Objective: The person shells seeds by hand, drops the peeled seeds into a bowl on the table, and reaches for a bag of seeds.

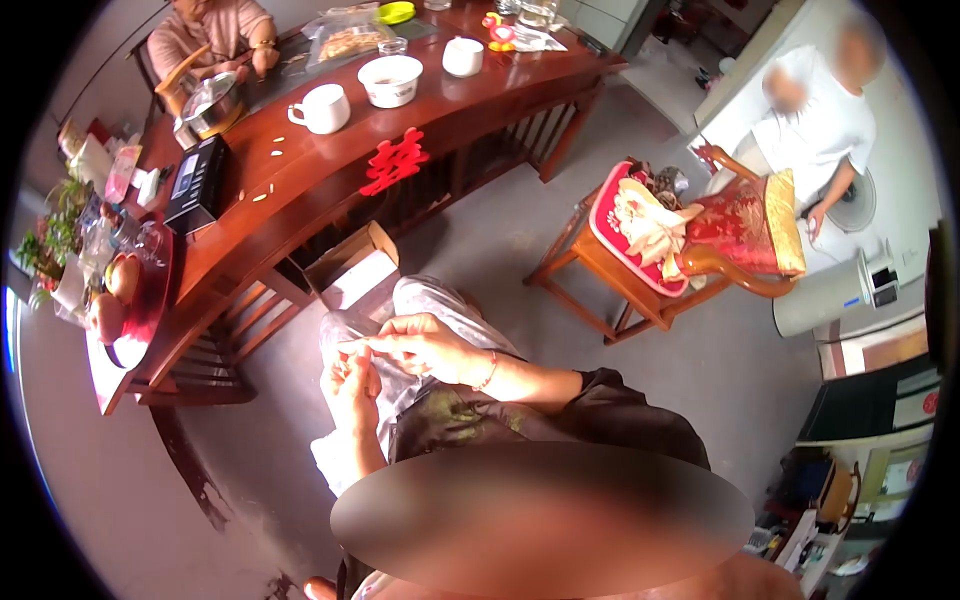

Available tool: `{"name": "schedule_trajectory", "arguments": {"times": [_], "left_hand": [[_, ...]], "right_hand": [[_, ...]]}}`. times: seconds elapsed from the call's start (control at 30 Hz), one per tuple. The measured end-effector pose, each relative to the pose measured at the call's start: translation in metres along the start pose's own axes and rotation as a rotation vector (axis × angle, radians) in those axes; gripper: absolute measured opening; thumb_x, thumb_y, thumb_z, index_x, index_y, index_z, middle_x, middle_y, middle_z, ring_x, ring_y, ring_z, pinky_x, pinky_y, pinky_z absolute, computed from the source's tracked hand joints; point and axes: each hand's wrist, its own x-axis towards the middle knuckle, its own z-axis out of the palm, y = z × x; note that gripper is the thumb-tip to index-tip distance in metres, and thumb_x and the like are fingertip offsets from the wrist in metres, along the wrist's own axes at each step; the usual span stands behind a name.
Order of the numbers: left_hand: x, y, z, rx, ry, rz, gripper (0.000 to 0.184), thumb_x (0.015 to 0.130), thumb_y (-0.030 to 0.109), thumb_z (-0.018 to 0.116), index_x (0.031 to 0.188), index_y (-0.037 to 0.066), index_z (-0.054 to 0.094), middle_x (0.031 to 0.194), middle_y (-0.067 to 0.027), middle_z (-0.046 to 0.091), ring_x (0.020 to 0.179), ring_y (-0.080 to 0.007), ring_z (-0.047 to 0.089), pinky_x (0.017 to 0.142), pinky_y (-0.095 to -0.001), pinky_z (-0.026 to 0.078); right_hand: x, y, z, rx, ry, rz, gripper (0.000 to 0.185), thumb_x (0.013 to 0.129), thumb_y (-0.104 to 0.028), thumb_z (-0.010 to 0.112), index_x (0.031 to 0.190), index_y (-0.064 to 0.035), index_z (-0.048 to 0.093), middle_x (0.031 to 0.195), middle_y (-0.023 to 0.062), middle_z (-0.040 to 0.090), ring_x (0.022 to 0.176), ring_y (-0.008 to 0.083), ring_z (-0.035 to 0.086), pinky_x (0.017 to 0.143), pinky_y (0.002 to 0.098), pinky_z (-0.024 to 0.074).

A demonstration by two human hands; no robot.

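Both hands are close together above the lap, over light grey trousers (455, 318). My left hand (352, 385) has its fingers curled and pressed together near a small pale thing, too small to make out. My right hand (425, 350), with a red string bracelet (487, 371) on its wrist, pinches at the same spot, its fingertips almost touching those of my left hand. An open cardboard box (372, 250) stands on the floor just beyond the knees.
A curved red-brown table (320, 160) carries white mugs (325, 109), a white bowl (390, 80) and a black box (198, 185). Someone in pink (215, 35) sits behind it. At right are a wooden chair (640, 285) and a person in white (815, 110).
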Motion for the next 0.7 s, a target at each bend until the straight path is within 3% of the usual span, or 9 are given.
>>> {"name": "schedule_trajectory", "arguments": {"times": [0.17, 0.37, 0.7], "left_hand": [[0.004, 0.009, 0.013, 0.075, 0.062, 0.034, 0.010, 0.087, 0.011, 0.061, 0.087, 0.002, 0.058, 0.052, 0.0045, 0.042, 0.041, -0.0029, 0.029, 0.038, -0.0202, 0.020], [0.000, 0.019, 0.021, 0.075, -0.054, 0.078, 0.012, 0.090, 0.010, 0.060, 0.090, 0.000, 0.055, 0.055, 0.0043, 0.044, 0.040, -0.0016, 0.029, 0.037, -0.0195, 0.019], [-0.009, 0.022, 0.033, 0.086, 0.002, 0.130, 0.012, 0.089, 0.011, 0.061, 0.088, -0.001, 0.056, 0.058, 0.0024, 0.049, 0.042, -0.0015, 0.032, 0.039, -0.0189, 0.022]], "right_hand": [[-0.002, -0.008, 0.008, -0.069, 0.065, 0.009, 0.008, 0.089, -0.013, 0.064, 0.086, -0.0055, 0.064, 0.059, -0.0074, 0.045, 0.045, 0.0001, 0.035, 0.040, 0.0169, 0.0251], [-0.008, -0.009, 0.008, -0.058, 0.022, -0.044, 0.011, 0.090, -0.014, 0.063, 0.085, -0.0049, 0.062, 0.060, -0.0076, 0.046, 0.044, -0.0006, 0.034, 0.040, 0.0168, 0.0238], [-0.021, -0.021, 0.019, -0.167, 0.058, -0.073, 0.012, 0.089, -0.015, 0.064, 0.083, -0.0050, 0.061, 0.060, -0.0069, 0.046, 0.045, -0.0006, 0.033, 0.040, 0.0169, 0.0224]]}}
